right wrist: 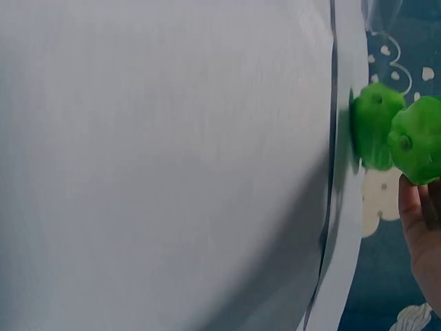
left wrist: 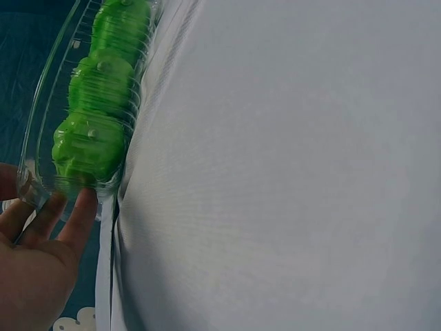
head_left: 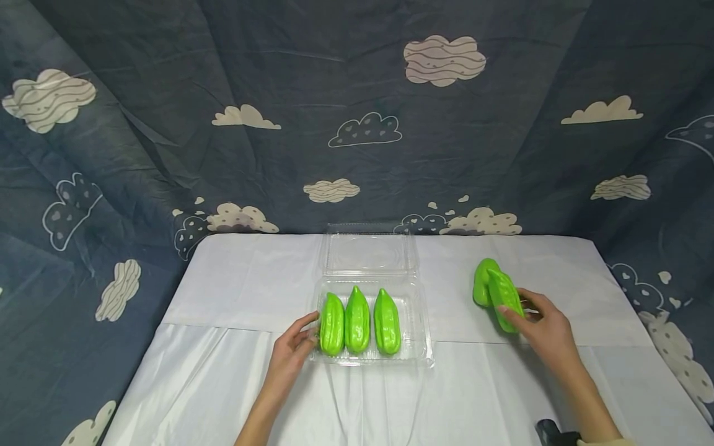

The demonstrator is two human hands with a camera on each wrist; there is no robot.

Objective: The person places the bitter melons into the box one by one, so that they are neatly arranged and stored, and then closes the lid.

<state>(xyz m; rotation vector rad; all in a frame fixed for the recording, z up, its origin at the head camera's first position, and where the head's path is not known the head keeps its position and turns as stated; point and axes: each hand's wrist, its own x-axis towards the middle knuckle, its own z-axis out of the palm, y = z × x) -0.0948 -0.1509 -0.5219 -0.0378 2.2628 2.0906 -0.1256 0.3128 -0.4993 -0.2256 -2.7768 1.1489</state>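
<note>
My right hand (head_left: 549, 328) holds a bumpy green bitter melon (head_left: 504, 297), thumb on its near side and fingers behind. Another bitter melon (head_left: 483, 284) stands just beyond it, partly covered by the held one. In the right wrist view the ends of the held melon (right wrist: 417, 141) and the other melon (right wrist: 377, 124) show side by side. My left hand (head_left: 290, 350) grips the left edge of a clear plastic container (head_left: 415, 322), with fingers at its rim and wall. Three upright bitter melons (head_left: 357, 322) fill the container's left and middle, a gap between the second and third.
The container's hinged lid (head_left: 368, 254) lies folded back toward the wall. White cloth (head_left: 234, 297) covers the table, with a crease across it. Dark cloud-patterned fabric (head_left: 312, 80) hangs behind and at both sides. A small black object (head_left: 549, 430) sits by the right wrist.
</note>
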